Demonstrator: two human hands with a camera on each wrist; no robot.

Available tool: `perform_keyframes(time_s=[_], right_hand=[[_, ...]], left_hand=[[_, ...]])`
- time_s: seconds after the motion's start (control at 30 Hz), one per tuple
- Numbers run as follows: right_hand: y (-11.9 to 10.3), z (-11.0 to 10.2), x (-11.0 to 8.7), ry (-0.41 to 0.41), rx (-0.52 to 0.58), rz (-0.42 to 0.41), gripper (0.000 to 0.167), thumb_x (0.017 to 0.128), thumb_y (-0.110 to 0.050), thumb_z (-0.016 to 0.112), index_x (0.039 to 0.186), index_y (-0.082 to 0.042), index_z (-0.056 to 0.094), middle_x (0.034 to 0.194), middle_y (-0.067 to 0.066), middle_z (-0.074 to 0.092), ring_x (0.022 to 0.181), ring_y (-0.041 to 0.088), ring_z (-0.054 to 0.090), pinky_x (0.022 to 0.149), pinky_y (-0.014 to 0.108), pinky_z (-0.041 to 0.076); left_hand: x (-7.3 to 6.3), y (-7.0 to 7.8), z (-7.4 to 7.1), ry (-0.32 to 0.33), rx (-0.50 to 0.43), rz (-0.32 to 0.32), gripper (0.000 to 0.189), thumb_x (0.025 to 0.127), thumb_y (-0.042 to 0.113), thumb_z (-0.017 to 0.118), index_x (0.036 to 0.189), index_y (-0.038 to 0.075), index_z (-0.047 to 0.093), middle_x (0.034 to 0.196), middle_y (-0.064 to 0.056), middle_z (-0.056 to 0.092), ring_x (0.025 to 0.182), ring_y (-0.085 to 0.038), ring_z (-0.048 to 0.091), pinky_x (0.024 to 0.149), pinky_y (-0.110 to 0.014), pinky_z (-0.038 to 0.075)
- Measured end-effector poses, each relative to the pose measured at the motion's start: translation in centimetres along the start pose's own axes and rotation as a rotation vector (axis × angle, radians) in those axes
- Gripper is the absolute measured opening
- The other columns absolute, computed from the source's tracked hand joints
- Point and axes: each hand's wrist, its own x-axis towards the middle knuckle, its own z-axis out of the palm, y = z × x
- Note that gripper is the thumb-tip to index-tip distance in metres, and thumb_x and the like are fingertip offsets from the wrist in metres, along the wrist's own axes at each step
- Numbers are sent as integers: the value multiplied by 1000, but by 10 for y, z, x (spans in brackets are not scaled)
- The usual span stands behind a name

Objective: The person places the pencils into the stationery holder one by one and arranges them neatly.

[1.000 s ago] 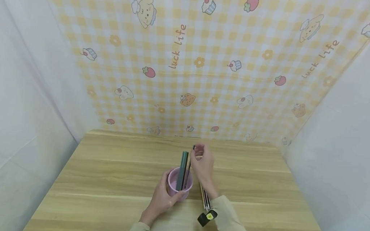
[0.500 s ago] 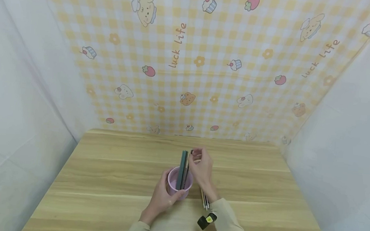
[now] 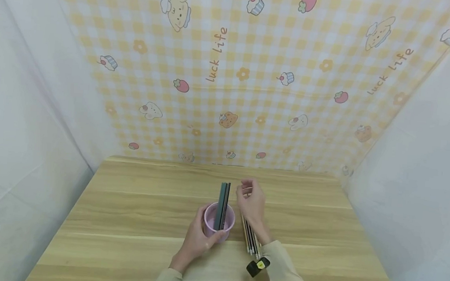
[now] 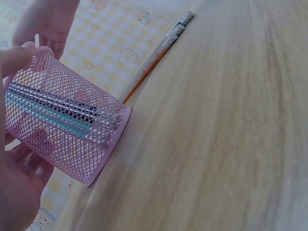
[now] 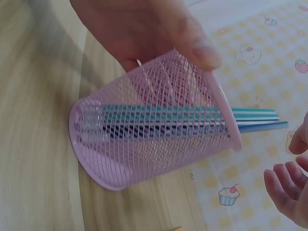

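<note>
My left hand (image 3: 194, 240) grips a pink mesh pencil cup (image 3: 210, 214), with the thumb at its near rim and fingers round the far side. Several pencils (image 3: 222, 204), green and dark, stand in the cup and lean together; in the right wrist view their eraser ends show through the mesh at the bottom. Just right of the cup, my right hand (image 3: 252, 202) hovers with loosely bent fingers and nothing between them. Below it, a bundle of loose pencils (image 3: 250, 239) lies on the table, partly hidden by the hand and wrist.
The wood-grain table (image 3: 132, 212) spreads out around the hands. A yellow checked cloth (image 3: 228, 92) hangs behind its far edge, and pale walls (image 3: 424, 182) flank both sides. Each wrist wears a black camera band (image 3: 258, 266).
My right hand let go of a dark pencil, which now leans in the cup with the others, and moved right towards the loose pencils. My left hand still holds the cup in place.
</note>
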Motion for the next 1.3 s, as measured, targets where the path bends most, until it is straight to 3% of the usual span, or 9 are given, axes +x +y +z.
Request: perform_keyframes(time_s=[0.33,0.57,0.7,0.83,1.07,1.3], right_hand=[[21,-13,9,-27,-55,117,19,89,-3,64,108,0,65,95,14,69,82,25,68,66,23,60],[39,-19,11,-63,-131,170,27,86,-1,64,113,0,64,98,15,68,85,29,69,74,36,62],[48,-20,12,-67,-183,150,29,84,0,64,113,3,63,97,17,68,84,31,69,77,44,62],[58,-21,11,-84,-233,146,30,83,1,66,112,5,64,95,18,68,83,31,69,76,44,62],[70,-22,7,-160,-285,219,28,83,0,68,111,5,64,94,19,69,85,31,69,75,42,62],[76,-21,1,-250,-317,277,28,85,1,65,113,4,62,98,18,69,88,29,67,76,40,62]], left_hand=[[0,0,0,-2,2,-3,83,76,7,86,144,-9,42,138,-26,56,125,-46,56,106,-63,47],[0,-2,1,-6,1,-11,83,75,7,85,144,-9,41,137,-26,56,123,-47,57,104,-62,48],[0,-18,5,-1,0,-36,86,75,5,85,147,-7,40,140,-25,55,126,-45,56,106,-62,47],[0,-37,8,17,2,-38,87,74,6,87,148,1,41,141,-19,55,126,-40,57,107,-59,48],[-1,-40,7,5,-31,-53,86,76,15,88,148,14,42,142,-9,56,129,-32,56,111,-51,47],[-1,-40,7,1,-7,-57,86,77,20,88,149,15,41,143,-8,55,130,-33,55,112,-52,46]])
